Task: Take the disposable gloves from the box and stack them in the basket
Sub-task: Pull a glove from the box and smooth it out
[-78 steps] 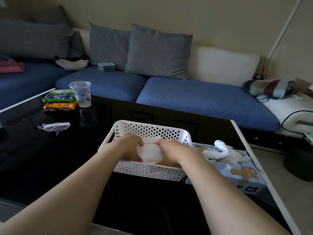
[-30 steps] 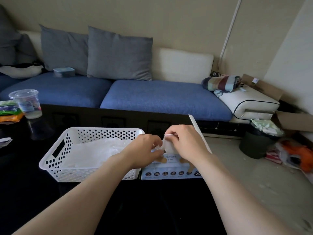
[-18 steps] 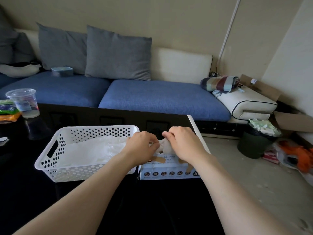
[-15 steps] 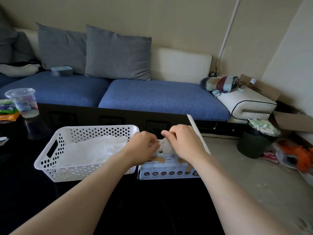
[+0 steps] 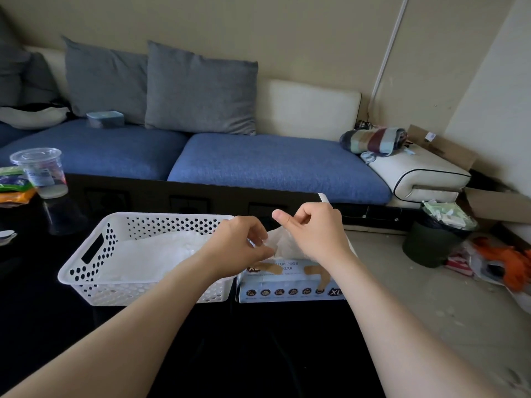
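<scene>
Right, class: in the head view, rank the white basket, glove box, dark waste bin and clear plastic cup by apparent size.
1. White basket: largest.
2. Glove box and waste bin: look alike; the box is partly hidden and the bin stands farther off, so no ranking.
3. Plastic cup: smallest.

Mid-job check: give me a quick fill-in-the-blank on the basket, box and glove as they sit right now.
1. The left grip and right grip both pinch a thin white disposable ____.
2. It hangs over the light-blue cardboard box, printed with size ____.
3. The white perforated plastic basket stands on the box's ____ side.
Missing words: glove; XL; left.
</scene>
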Demonstrator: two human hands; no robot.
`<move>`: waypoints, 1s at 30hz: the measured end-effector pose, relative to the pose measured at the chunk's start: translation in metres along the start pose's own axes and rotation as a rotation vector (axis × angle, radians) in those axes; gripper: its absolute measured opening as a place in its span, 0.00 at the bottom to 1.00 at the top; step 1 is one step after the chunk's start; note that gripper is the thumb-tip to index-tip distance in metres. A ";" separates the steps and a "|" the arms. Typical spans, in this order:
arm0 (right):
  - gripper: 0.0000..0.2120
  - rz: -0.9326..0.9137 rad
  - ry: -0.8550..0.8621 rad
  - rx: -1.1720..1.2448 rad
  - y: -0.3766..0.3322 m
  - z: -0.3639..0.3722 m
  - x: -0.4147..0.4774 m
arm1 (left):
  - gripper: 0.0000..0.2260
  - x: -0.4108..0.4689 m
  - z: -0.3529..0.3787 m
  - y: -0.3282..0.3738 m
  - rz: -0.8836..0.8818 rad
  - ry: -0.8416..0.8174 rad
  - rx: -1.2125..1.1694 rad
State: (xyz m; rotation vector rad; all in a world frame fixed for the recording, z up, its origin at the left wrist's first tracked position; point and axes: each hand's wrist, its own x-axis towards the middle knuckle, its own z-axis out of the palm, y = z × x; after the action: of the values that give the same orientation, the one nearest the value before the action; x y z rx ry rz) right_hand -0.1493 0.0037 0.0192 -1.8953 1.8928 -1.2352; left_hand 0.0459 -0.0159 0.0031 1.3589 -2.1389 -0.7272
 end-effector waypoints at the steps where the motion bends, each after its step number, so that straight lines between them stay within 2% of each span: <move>1: 0.24 0.024 0.002 0.030 -0.001 0.001 0.000 | 0.11 0.000 0.002 0.001 -0.002 0.010 0.022; 4: 0.26 0.086 -0.018 0.110 -0.005 0.000 0.000 | 0.15 0.001 0.010 0.007 -0.027 0.052 0.078; 6: 0.26 0.123 -0.091 0.163 -0.009 -0.003 -0.003 | 0.16 0.001 0.012 0.011 -0.025 0.080 0.057; 9: 0.24 0.138 -0.174 0.273 -0.012 -0.008 -0.006 | 0.08 0.004 0.013 0.011 0.002 0.097 0.014; 11: 0.19 0.187 -0.210 0.354 -0.016 -0.013 -0.007 | 0.05 0.004 0.010 0.010 -0.015 0.088 -0.013; 14: 0.08 0.177 -0.280 0.408 -0.013 -0.016 -0.008 | 0.07 0.006 0.006 0.006 -0.049 0.115 -0.057; 20: 0.04 0.096 -0.390 0.049 0.011 -0.006 -0.008 | 0.09 0.003 -0.005 0.007 -0.092 0.195 -0.168; 22: 0.12 0.098 -0.391 0.027 0.016 -0.006 -0.008 | 0.09 0.002 -0.007 0.009 -0.119 0.216 -0.212; 25: 0.16 0.092 -0.360 -0.038 0.021 -0.005 -0.008 | 0.11 0.003 -0.010 0.010 -0.181 0.210 -0.309; 30: 0.14 0.019 -0.282 -0.211 0.022 0.000 -0.006 | 0.16 0.004 -0.012 0.008 -0.214 0.245 -0.491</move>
State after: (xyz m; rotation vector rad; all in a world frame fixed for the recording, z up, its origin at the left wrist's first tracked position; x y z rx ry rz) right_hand -0.1639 0.0053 0.0024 -2.0212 1.9427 -0.7377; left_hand 0.0472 -0.0192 0.0179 1.3295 -1.5104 -1.0291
